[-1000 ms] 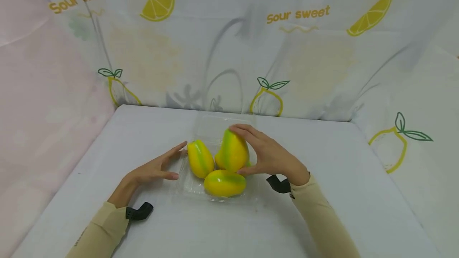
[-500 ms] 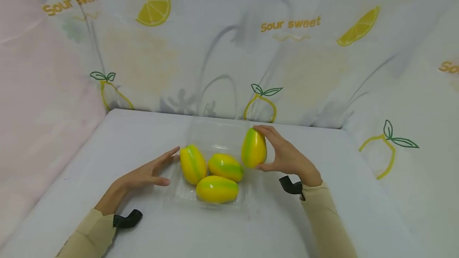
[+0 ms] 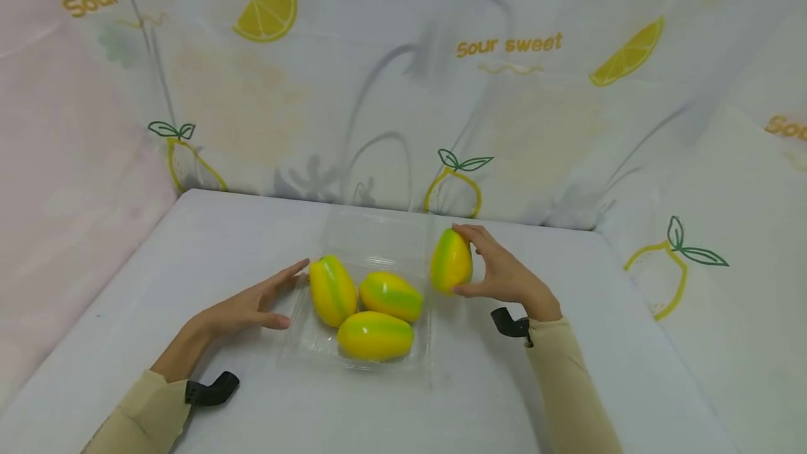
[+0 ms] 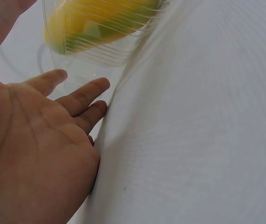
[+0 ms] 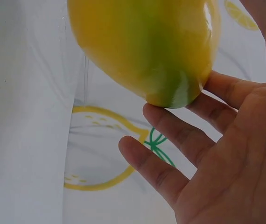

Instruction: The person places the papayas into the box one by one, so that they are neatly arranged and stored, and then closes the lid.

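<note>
A yellow papaya [image 3: 451,261] with a green stripe is pinched upright between the thumb and fingers of my right hand [image 3: 509,277]. It is held just right of a clear plastic box [image 3: 313,336]. Inside the box lie three similar papayas: one leaning at the left [image 3: 333,291], one at the back right [image 3: 391,296], one across the front [image 3: 375,336]. My left hand [image 3: 239,312] is beside the box's left wall, thumb and fingers spread, holding nothing. In the left wrist view, its fingers [image 4: 84,95] are close to the ribbed wall; whether they touch it is unclear.
The box's clear lid [image 3: 381,233] lies folded back behind it. A white cloth covers the table [image 3: 353,419]. Behind the table hangs a lemon-printed curtain [image 3: 353,97]. Black wrist mounts [image 3: 213,389] stick out from the sleeves.
My right hand has carried its papaya rightward from over the box to beside it, uncovering the back right papaya. My left hand keeps its place by the box while the view has shifted slightly.
</note>
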